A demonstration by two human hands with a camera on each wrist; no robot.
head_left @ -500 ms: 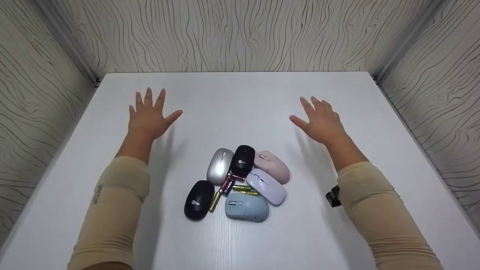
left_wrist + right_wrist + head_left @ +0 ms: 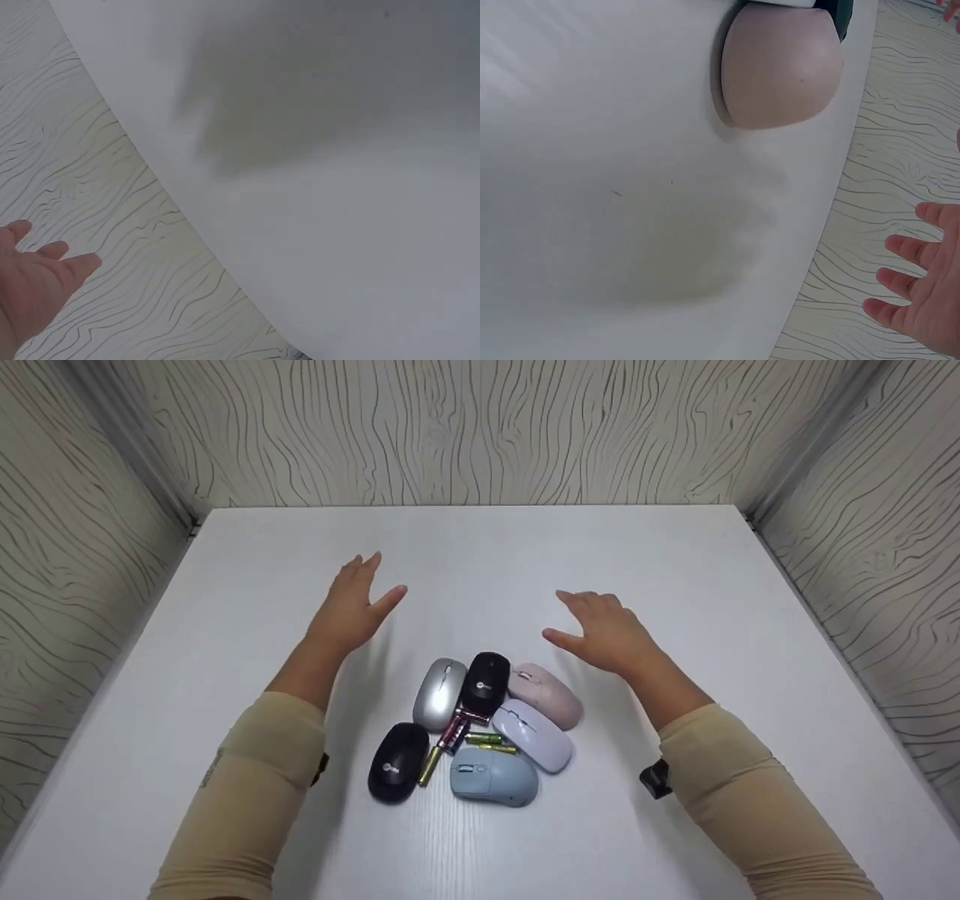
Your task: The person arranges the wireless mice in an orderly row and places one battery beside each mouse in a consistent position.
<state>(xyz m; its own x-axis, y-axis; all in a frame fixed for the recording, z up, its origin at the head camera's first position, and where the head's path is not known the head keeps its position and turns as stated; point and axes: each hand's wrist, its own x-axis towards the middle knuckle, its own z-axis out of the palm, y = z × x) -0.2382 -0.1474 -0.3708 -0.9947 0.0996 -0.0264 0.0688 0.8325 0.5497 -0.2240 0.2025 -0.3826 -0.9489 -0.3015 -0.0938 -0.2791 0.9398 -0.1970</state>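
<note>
My left hand [image 2: 346, 615] hovers above the table, fingers extended and thumb spread, holding nothing; the silver mouse [image 2: 439, 694] is nearest to it. Over on the other side, my right hand [image 2: 607, 631] is also raised with its fingers loosely spread, beyond the pink mouse [image 2: 551, 695]. In the right wrist view the pink mouse [image 2: 784, 67] lies apart from that hand. A black mouse [image 2: 487, 682] stands between the silver and pink ones. Closer to me are a lavender mouse [image 2: 534, 736], a light blue mouse [image 2: 495, 777] and a second black mouse [image 2: 399, 762].
Several batteries lie amid the mice, among them a gold one [image 2: 430, 766], a green one [image 2: 484, 738] and dark red ones [image 2: 454, 733]. The white table [image 2: 480, 555] is bounded by wood-grain panels [image 2: 480, 435] at the back and both sides.
Both hands have moved inward toward each other; the right has also come nearer to the mice. The left hand has turned more side-on. Mice and batteries lie as before.
</note>
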